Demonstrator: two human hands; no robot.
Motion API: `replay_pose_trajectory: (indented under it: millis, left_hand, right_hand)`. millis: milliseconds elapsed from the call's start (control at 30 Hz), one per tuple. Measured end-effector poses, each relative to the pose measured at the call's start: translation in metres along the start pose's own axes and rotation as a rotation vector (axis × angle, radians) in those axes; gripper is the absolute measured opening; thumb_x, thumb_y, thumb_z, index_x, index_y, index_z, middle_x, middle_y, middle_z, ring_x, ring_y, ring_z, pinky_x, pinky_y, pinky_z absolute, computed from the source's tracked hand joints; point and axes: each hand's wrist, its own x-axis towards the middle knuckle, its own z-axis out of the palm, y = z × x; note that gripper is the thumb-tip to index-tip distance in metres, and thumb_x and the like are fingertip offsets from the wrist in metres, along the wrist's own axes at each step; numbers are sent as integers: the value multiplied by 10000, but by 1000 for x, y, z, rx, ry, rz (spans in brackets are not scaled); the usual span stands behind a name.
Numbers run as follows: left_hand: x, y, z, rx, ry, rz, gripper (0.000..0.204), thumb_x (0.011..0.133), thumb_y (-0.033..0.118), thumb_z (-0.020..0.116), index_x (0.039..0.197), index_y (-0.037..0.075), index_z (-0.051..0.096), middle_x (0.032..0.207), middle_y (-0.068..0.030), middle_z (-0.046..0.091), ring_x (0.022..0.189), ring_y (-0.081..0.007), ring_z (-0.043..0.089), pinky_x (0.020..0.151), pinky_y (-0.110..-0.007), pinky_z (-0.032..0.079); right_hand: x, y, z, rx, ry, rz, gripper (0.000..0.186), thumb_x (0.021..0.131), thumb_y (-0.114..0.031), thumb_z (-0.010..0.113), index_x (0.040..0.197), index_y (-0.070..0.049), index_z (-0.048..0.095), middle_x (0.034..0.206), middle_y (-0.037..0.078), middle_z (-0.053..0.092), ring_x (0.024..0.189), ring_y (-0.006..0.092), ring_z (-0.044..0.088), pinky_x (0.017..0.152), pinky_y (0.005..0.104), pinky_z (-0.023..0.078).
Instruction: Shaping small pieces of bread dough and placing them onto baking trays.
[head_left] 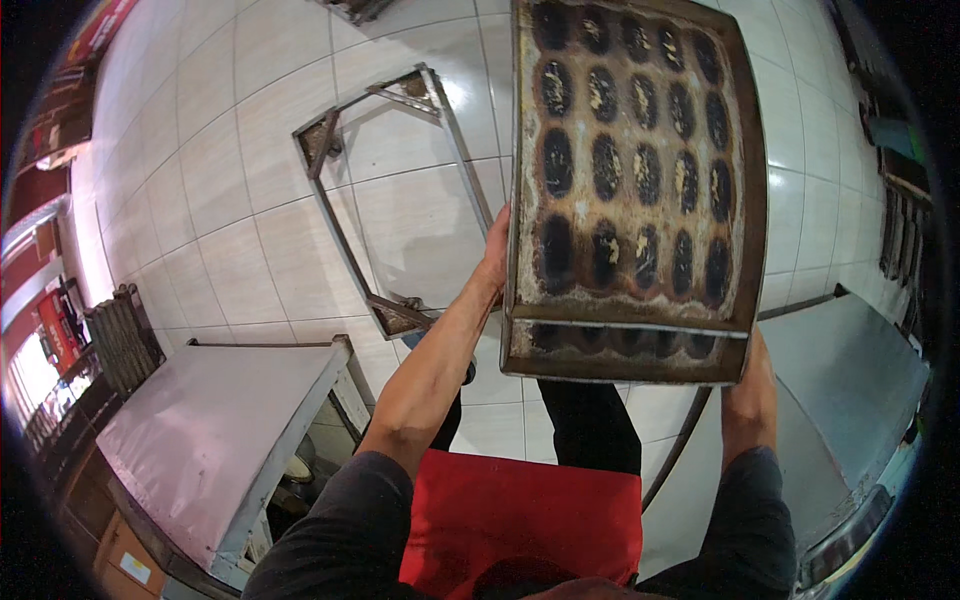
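Note:
I carry a stack of at least two worn metal baking trays (628, 190) in front of me, over the tiled floor. Rows of dark, scorched oval marks with pale flaky residue cover the top tray. Part of a lower tray (620, 365) shows along the near edge, with similar dark ovals. My left hand (497, 245) grips the left side; its fingers are hidden behind the rim. At the near right corner my right hand (757, 360) holds the stack, mostly hidden by it.
A rectangular metal frame with casters (345, 230) sits on the floor (270, 150) left of the trays. A pale-topped table (220, 430) stands at near left, a grey metal-topped one (850, 390) at near right. Dark racks or stacked trays (125, 335) stand at the left.

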Motion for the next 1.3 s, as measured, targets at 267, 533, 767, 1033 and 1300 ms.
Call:
replay_pose_trajectory:
  millis: [267, 533, 767, 1033, 1300]
  left_hand:
    - [28, -59, -41, -298, -64, -90, 444, 1101, 501, 510, 1243, 135, 717, 1019, -44, 750, 873, -201, 714, 749, -364, 608]
    - [21, -56, -8, -183, -65, 134, 507, 1094, 513, 497, 1315, 102, 694, 1158, -59, 761, 1000, -216, 718, 931, -401, 592]
    - [-81, -1, -45, 383, -38, 99, 906, 1108, 648, 465, 1764, 134, 108, 1819, -123, 204, 1673, -282, 187, 1329, -446, 181]
    - [-456, 68, -189, -134, 593, 283, 738, 1079, 446, 638, 1674, 93, 383, 1614, -98, 546, 1353, -229, 584, 1132, -425, 450]
    - [-819, 155, -236, -945, 863, 1201, 822, 1027, 496, 692, 1616, 37, 346, 1555, -204, 526, 1475, -402, 497, 1231, -608, 378]
  right_hand:
    - [44, -19, -21, 27, -62, -123, 797, 1063, -665, 545, 1448, 30, 609, 1319, 154, 681, 1221, 261, 651, 1012, 407, 538]
    - [159, -95, 59, -9, -287, -216, 756, 1071, -636, 556, 1413, 33, 639, 1273, 147, 702, 1194, 255, 664, 972, 400, 560]
    - [149, -160, 73, -507, 100, -411, 497, 1114, -372, 544, 1366, 39, 664, 1147, 164, 744, 1000, 259, 718, 891, 417, 586]
    - [-140, -70, 234, -977, -22, -1063, 303, 1102, -206, 612, 1298, 24, 597, 1223, 192, 650, 1157, 304, 630, 1028, 397, 499]
    - [-448, 84, 506, -1381, -1142, -698, 412, 1032, -277, 720, 1344, -20, 644, 1113, 177, 770, 1037, 272, 751, 922, 396, 579]
